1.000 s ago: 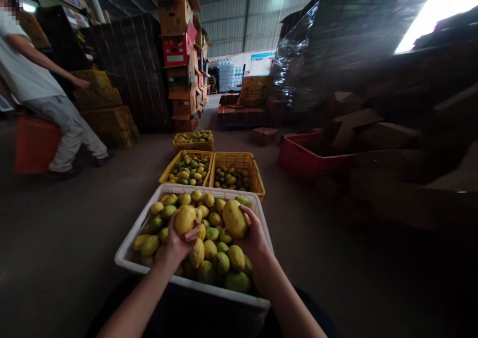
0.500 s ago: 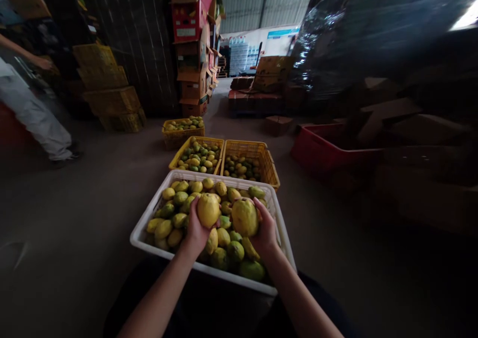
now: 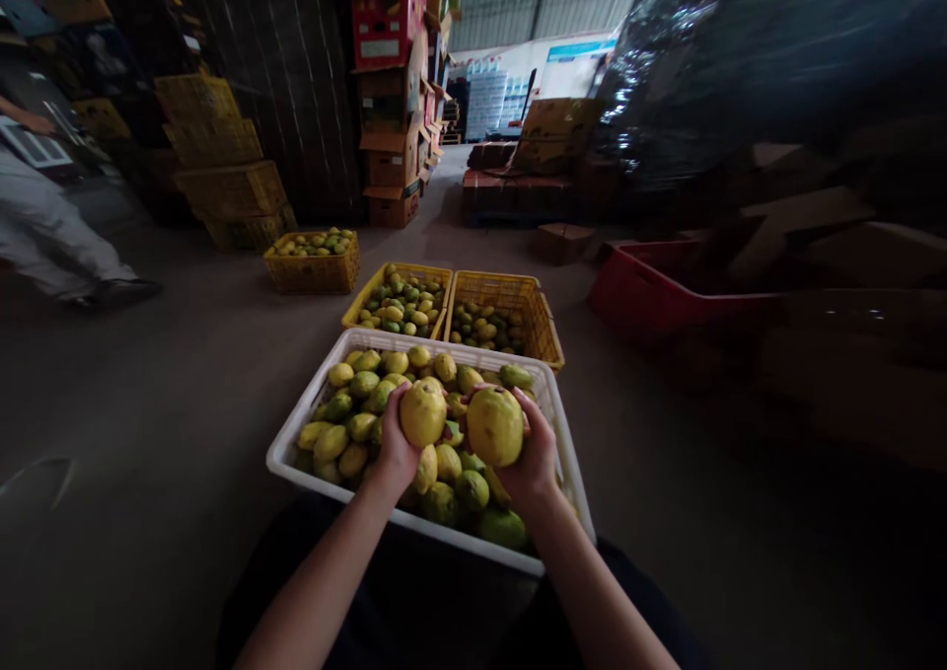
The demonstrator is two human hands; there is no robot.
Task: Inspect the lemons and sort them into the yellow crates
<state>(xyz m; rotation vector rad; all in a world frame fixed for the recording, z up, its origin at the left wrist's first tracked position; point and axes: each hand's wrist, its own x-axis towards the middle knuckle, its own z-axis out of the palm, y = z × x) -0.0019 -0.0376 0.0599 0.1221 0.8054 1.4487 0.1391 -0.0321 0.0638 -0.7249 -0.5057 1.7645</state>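
Note:
My left hand (image 3: 400, 449) is wrapped round a yellow fruit (image 3: 423, 413). In my right hand (image 3: 534, 458) is a larger yellow-green fruit (image 3: 495, 427), its dark end facing up. The two fruits are held side by side, a small gap apart, above a white crate (image 3: 326, 487). Green and yellow fruits (image 3: 362, 384) fill this crate beneath both hands. Parts of my fingers are hidden behind the held fruits.
Beyond the white crate stand two yellow crates (image 3: 560, 354) of fruit, with another yellow crate (image 3: 315, 273) farther left. A red bin (image 3: 636, 290) is at the right. Stacked cartons (image 3: 385, 167) rise behind. A person's legs (image 3: 51, 226) show at the left.
The far yellow crate has shifted left, apart from the other two. The person at the left has moved. The fruit in my right hand is turned, showing its dark end more. The view has shifted slightly.

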